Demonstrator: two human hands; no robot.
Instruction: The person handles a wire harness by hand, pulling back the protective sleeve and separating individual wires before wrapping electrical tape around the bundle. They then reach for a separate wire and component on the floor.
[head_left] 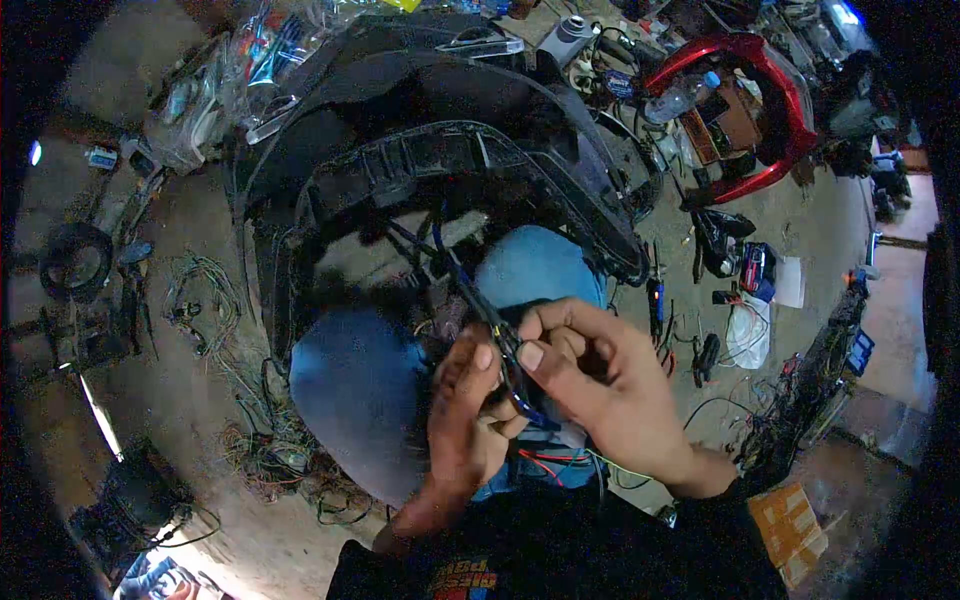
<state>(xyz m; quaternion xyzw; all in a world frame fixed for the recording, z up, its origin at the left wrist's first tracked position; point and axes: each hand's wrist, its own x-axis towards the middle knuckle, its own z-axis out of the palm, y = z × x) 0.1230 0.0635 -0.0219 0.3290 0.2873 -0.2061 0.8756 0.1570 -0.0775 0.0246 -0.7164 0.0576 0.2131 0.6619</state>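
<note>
Between my two hands runs a dark wiring harness, which comes out of a large black plastic vehicle fairing in front of my knees. My left hand has its fingers curled around the harness from the left. From the right, my right hand pinches the same bundle between thumb and forefinger. The lower part of the harness loops down below my fingers, with a blue-black section there. Red and other thin wires lie across my lap just under the hands. My fingers hide the exact spot being gripped.
A red curved trim piece lies at the upper right, around a plastic bottle and a brown box. Coiled wires sit on the floor at left. A screwdriver-like tool and cardboard lie to the right.
</note>
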